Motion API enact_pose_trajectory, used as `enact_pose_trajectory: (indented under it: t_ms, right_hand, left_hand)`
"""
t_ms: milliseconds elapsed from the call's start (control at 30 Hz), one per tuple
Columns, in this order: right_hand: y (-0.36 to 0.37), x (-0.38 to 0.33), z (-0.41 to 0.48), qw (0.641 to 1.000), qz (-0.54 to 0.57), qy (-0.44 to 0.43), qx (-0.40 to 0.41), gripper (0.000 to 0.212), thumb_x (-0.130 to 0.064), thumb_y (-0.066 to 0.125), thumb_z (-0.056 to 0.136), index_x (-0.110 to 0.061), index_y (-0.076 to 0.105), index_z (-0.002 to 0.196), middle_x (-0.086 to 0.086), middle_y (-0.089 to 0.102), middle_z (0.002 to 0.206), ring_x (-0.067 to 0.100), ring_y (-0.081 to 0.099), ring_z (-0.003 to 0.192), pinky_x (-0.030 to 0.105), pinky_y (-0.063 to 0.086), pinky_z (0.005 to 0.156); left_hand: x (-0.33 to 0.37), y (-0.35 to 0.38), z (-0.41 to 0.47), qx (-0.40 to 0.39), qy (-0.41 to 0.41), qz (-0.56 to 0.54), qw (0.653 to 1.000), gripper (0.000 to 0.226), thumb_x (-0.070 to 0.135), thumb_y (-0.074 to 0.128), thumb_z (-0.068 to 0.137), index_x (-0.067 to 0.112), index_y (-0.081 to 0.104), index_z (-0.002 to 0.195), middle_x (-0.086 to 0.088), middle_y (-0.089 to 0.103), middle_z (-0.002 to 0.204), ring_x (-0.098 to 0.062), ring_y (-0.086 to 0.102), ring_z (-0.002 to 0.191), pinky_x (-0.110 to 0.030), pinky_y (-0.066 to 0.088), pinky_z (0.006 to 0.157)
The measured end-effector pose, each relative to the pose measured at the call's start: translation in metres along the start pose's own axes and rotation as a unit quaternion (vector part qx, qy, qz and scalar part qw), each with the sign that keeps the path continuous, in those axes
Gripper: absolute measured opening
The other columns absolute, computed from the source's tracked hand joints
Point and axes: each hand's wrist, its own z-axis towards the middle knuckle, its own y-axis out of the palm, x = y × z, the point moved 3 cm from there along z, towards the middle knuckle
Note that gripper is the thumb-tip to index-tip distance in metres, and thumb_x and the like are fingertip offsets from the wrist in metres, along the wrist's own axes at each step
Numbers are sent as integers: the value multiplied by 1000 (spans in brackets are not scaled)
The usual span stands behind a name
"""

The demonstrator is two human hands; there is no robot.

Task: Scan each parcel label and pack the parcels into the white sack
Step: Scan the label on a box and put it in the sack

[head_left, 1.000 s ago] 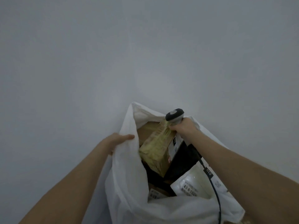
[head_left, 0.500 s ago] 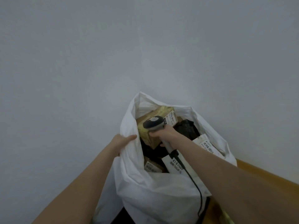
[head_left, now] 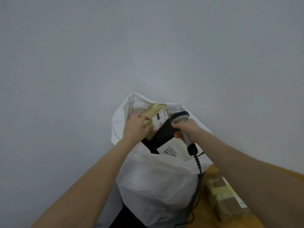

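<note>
White woven-plastic sack [head_left: 156, 186] stands with its mouth open, both hands at the mouth. Left hand [head_left: 135, 125]: fingers [head_left: 144, 120] curled over the near-left end of a brown cardboard box wrapped in yellowish tape [head_left: 153, 111], clamped on it. Box lies tilted on top of the load, just inside the sack's far rim, with its white shipping label [head_left: 160, 118] facing up just right of those fingers. Right hand [head_left: 185, 127]: fingers wrapped tight round the grip of a grey handheld barcode scanner [head_left: 180, 116]. Scanner head sits above the right-hand fingers, close beside the label; can't tell whether it touches the box. Black coiled cable [head_left: 198, 163] leaves the scanner's butt below the right hand and drops down the outside of the sack. Between the two sets of fingers and slightly below: black flat parcel [head_left: 164, 134], up against the box's lower edge. Directly below the right-hand fingers: white poly mailer [head_left: 174, 145], printed digits "43 6 2609" readable, showing above the sack's near rim. Well below and right of the right hand, outside the sack: second tape-wrapped cardboard box [head_left: 225, 198], lying on the orange-brown wooden worktop [head_left: 204, 209] beside the sack, partly under the right forearm. Plain grey-white wall [head_left: 148, 46] above and behind both hands.
</note>
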Motion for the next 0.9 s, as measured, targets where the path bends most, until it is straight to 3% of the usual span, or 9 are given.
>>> enact_pose_trajectory:
  t_ms: [100, 167, 233, 333, 433, 567, 667, 833, 900]
  right_hand:
    - [-23, 14, -5, 998, 11, 9, 61, 24, -23, 71, 85, -5, 55, 83, 14, 65, 64, 27, 60, 61, 37, 52, 66]
    - [-37, 26, -9, 996, 32, 21, 81, 25, -21, 72, 85, -2, 57, 88, 16, 65, 64, 28, 60, 62, 36, 51, 66]
    - [-52, 37, -11, 994, 49, 33, 96, 25, -19, 74, 83, -1, 57, 89, 16, 64, 63, 26, 59, 59, 32, 48, 57]
    - [-78, 43, -13, 989, 60, 39, 130, 24, -15, 77, 78, -3, 57, 83, 13, 63, 60, 25, 58, 63, 33, 47, 61]
    - [-103, 43, -9, 981, 98, 38, 165, 27, -13, 80, 75, -3, 58, 88, 11, 61, 67, 21, 56, 57, 32, 48, 58]
    - [-111, 47, 1, 980, 83, 43, 173, 36, -20, 81, 77, -4, 56, 98, 11, 58, 79, 25, 57, 67, 41, 55, 77]
    - [-107, 48, 13, 981, 72, 49, 174, 36, -19, 76, 82, -4, 54, 106, 11, 55, 86, 29, 58, 74, 42, 56, 76]
    - [-113, 36, 47, 973, -25, 68, 218, 34, -21, 70, 85, -3, 55, 109, 16, 58, 101, 36, 61, 99, 50, 54, 88]
    - [-117, 30, 68, 970, -56, 73, 224, 32, -18, 69, 84, -2, 56, 108, 16, 59, 103, 34, 60, 98, 49, 54, 88]
  left_hand:
    - [64, 42, -27, -167, 231, 34, 958, 69, 61, 70, 72, 26, 53, 129, 2, 54, 127, -18, 50, 117, -33, 39, 98]
    - [91, 76, -46, -256, 283, 131, 915, 86, 65, 70, 66, 31, 38, 139, 3, 46, 137, -18, 46, 120, -37, 35, 102]
    - [105, 101, -57, -277, 310, 192, 889, 68, 52, 69, 78, 31, 41, 137, 2, 50, 132, -22, 53, 114, -35, 39, 91]
    - [104, 81, -25, -176, 213, 110, 955, 24, 40, 55, 93, 28, 64, 111, 6, 63, 110, -18, 61, 101, -29, 42, 74]
    - [79, 32, 18, -90, 84, -10, 992, 20, 39, 54, 93, 25, 69, 96, 7, 65, 90, -12, 57, 85, -27, 38, 66]
    - [62, 6, 44, -334, 46, -194, 921, 19, 26, 65, 89, 24, 66, 70, 8, 58, 68, -3, 51, 62, -21, 40, 62]
    - [60, 12, 64, -514, -27, -152, 844, 9, 23, 70, 86, 22, 70, 77, 5, 70, 74, -10, 65, 67, -23, 53, 62]
    - [69, 43, 115, -573, -10, -93, 814, 11, 29, 71, 85, 21, 73, 91, 0, 75, 88, -14, 73, 80, -25, 56, 64]
    - [71, 61, 147, -509, 18, -103, 854, 13, 30, 65, 89, 19, 71, 93, 1, 75, 87, -11, 71, 80, -22, 54, 61]
